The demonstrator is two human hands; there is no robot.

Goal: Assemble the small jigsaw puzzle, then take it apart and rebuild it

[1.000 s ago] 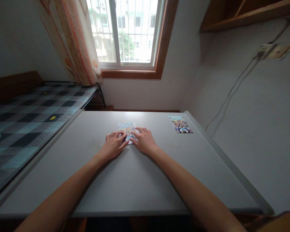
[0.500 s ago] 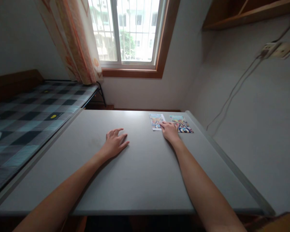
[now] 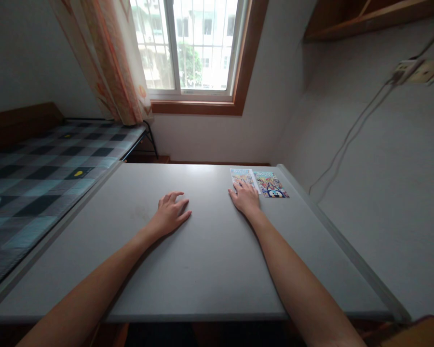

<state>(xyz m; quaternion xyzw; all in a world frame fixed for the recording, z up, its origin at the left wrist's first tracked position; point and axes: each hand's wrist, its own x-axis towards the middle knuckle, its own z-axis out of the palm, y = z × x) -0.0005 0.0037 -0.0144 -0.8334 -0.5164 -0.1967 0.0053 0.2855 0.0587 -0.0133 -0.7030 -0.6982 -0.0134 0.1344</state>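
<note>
Two small colourful picture cards lie side by side at the far right of the grey table (image 3: 202,270). My right hand (image 3: 244,198) rests flat with fingers spread on the near end of the left card (image 3: 241,174), which touches the right card (image 3: 271,184). My left hand (image 3: 169,212) lies palm down on the bare tabletop near the middle, fingers apart and holding nothing.
A bed with a dark checked cover (image 3: 39,168) runs along the table's left side. A window (image 3: 191,48) with an orange curtain (image 3: 108,62) is behind the table. A wall with a hanging cable (image 3: 347,140) and a power strip (image 3: 412,72) borders the right edge.
My right hand slid the left card from the table's middle to the far right, up against the other card. My left hand let go and stayed near the middle.
</note>
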